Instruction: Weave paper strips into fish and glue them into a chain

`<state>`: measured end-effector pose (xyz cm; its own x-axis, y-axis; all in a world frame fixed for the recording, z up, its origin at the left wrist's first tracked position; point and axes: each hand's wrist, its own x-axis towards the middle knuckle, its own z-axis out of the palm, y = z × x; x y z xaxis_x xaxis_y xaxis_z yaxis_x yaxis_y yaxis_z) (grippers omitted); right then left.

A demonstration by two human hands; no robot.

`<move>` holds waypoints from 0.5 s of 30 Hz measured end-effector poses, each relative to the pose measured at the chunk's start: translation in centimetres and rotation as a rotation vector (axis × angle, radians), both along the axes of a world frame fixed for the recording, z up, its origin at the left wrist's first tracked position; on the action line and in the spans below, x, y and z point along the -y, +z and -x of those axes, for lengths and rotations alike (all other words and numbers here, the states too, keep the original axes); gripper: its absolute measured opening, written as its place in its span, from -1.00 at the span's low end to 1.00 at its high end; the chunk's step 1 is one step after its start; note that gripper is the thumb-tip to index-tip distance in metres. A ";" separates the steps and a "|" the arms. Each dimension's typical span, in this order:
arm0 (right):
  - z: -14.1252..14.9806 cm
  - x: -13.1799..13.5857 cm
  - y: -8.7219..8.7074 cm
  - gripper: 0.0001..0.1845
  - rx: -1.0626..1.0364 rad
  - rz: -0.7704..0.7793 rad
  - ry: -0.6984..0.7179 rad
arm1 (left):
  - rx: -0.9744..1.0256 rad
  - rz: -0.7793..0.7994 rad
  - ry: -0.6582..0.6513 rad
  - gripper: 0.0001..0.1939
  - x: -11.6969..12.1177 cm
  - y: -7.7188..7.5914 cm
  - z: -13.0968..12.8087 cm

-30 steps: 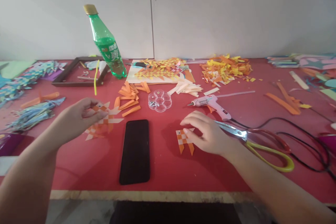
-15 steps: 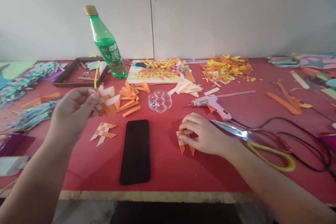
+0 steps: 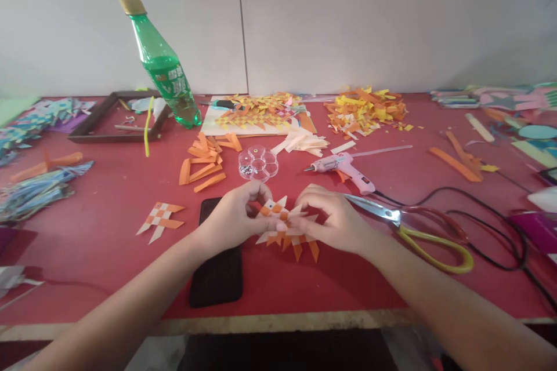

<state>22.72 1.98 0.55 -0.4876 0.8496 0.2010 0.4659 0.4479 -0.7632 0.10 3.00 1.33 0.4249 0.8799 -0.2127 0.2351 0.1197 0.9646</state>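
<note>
Over the red table, my left hand point(image 3: 235, 217) pinches a woven orange-and-white paper fish point(image 3: 278, 207) by its left side. My right hand point(image 3: 335, 220) has its fingertips closed at the fish's right end. Just below, orange and white points of another paper fish point(image 3: 298, 249) show, mostly covered by the held one and my fingers. A third paper fish point(image 3: 161, 219) lies flat to the left. My left wrist passes over a black phone point(image 3: 217, 278), hiding part of it.
Beyond my hands are a clear divided dish point(image 3: 270, 167) with small beads, a pink glue gun point(image 3: 348, 171) and orange paper strips point(image 3: 204, 156). Scissors point(image 3: 409, 226) and a black cable point(image 3: 487, 214) lie right. A green bottle point(image 3: 167, 78) leans beside a dark frame point(image 3: 98, 122).
My left hand has carried its paper fish rightward and down to my right hand, above the fish on the table. A yellow strip it partly covered now shows. The view has shifted slightly.
</note>
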 end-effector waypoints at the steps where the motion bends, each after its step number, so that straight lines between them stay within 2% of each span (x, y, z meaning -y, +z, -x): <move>1: 0.1 0.1 0.1 -0.78 -0.021 0.038 -0.014 | 0.030 0.008 -0.002 -0.59 0.0 -0.1 -0.1; 6: 0.3 0.2 0.0 -0.76 -0.184 0.310 -0.132 | 0.121 0.030 0.079 -0.75 -0.1 -0.9 -0.1; 8: 0.2 0.0 -0.3 -0.77 -0.201 0.283 -0.133 | 0.120 0.021 0.115 -0.78 -0.1 -1.1 0.1; 12: -0.6 -0.4 -0.7 -0.79 -0.295 0.195 -0.036 | 0.065 -0.012 0.142 -0.80 0.2 -1.0 0.5; 15: -1.2 -0.7 -1.0 -0.73 -0.396 0.206 0.030 | -0.035 -0.057 0.048 -0.79 0.8 -0.8 0.7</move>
